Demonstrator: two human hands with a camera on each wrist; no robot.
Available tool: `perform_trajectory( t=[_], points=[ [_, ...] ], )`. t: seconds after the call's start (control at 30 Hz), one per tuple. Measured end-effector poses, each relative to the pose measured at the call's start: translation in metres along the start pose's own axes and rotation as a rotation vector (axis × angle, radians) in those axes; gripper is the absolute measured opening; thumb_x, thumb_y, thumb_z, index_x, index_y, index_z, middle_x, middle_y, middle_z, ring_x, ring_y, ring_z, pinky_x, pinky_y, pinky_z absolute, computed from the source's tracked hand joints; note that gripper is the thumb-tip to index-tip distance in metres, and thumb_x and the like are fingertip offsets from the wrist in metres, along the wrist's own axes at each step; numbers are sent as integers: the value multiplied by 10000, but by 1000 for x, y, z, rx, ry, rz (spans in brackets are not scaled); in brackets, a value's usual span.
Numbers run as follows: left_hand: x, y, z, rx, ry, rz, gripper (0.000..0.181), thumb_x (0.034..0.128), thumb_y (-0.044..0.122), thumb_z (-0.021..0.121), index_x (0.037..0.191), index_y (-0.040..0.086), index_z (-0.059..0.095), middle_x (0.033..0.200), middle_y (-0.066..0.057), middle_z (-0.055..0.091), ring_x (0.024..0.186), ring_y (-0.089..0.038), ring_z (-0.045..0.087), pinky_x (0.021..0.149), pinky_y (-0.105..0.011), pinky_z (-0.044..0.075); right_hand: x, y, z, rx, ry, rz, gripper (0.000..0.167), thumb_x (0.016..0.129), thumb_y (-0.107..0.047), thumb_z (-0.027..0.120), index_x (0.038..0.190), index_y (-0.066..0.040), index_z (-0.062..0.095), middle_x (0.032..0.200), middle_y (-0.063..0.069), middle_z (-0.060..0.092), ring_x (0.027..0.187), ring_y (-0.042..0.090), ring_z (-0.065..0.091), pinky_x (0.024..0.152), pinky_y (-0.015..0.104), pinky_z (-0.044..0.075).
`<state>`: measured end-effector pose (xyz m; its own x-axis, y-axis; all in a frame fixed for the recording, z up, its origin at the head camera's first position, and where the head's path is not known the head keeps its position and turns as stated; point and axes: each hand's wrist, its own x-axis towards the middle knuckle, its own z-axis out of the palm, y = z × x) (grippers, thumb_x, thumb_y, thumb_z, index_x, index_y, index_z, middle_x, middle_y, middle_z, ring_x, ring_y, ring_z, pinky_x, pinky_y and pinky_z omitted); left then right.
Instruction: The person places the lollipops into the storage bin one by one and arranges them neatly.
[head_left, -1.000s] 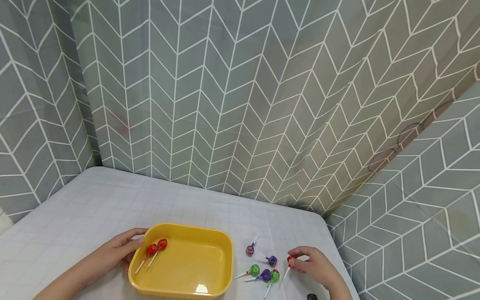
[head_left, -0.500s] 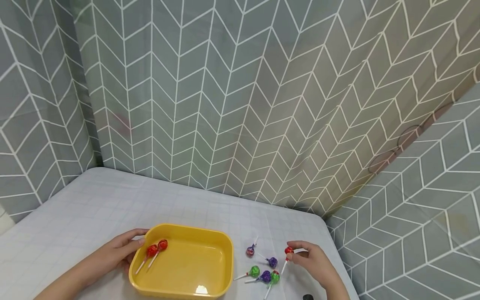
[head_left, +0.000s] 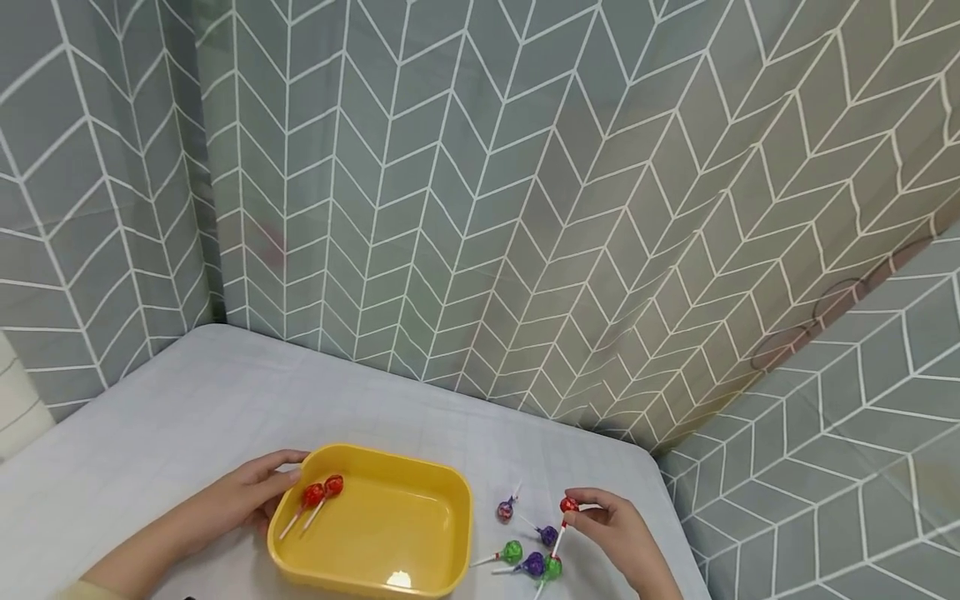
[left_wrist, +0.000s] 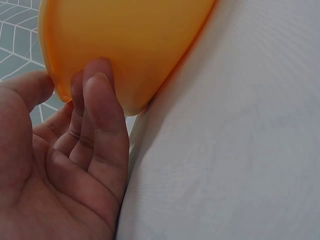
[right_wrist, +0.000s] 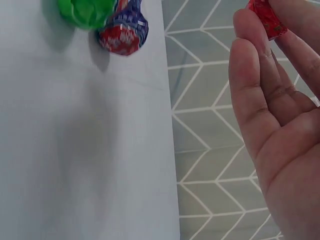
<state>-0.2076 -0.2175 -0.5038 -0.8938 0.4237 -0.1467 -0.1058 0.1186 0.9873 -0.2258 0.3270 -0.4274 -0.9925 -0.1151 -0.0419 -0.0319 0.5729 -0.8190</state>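
Observation:
A yellow tray (head_left: 375, 533) stands at the front of the table, two red lollipops (head_left: 312, 495) lying in its left end. My left hand (head_left: 251, 492) holds the tray's left edge; in the left wrist view its fingers (left_wrist: 102, 105) lie against the tray's outer wall (left_wrist: 130, 45). Right of the tray, my right hand (head_left: 618, 533) pinches a red lollipop (head_left: 569, 505) between thumb and fingers, its stick pointing down. The right wrist view shows part of the red wrapper (right_wrist: 267, 20) in that hand (right_wrist: 285, 115).
Between tray and right hand lie a green lollipop (head_left: 512, 551), two purple ones (head_left: 534, 564), another green one (head_left: 552, 568) and a red-and-purple one (head_left: 505, 511). The white-covered table (head_left: 315, 383) ends at a patterned grey curtain (head_left: 450, 208).
My right hand has moved a little left and up with the red lollipop. The head view has shifted slightly. My left hand stays on the tray.

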Motion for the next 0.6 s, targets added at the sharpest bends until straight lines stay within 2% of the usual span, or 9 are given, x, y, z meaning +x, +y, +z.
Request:
perform_trajectory(
  t=[0.27, 0.5, 0.6],
  points=[
    [0, 2, -1, 26, 10, -5, 614, 1058, 391, 445, 1508, 3, 291, 897, -188, 651, 738, -324, 621, 630, -395, 563, 5, -11, 8, -39, -32, -55, 506, 854, -357, 777, 1226, -29, 677, 1089, 50, 702, 865, 200, 677, 746, 275, 530],
    [1, 2, -1, 23, 15, -19, 627, 1055, 405, 444, 1509, 1, 289, 887, -184, 649, 736, -321, 617, 630, -392, 561, 14, -29, 17, -48, -54, -138, 423, 869, -359, 763, 1189, -89, 702, 1056, 40, 710, 906, 275, 681, 760, 268, 531],
    [1, 3, -1, 17, 14, -22, 634, 1053, 406, 449, 1508, -5, 286, 888, -184, 649, 736, -325, 617, 633, -392, 562, 17, -37, 23, -58, -68, -173, 390, 879, -353, 755, 1181, -112, 708, 1057, 34, 710, 901, 248, 682, 759, 266, 539]
  ],
)
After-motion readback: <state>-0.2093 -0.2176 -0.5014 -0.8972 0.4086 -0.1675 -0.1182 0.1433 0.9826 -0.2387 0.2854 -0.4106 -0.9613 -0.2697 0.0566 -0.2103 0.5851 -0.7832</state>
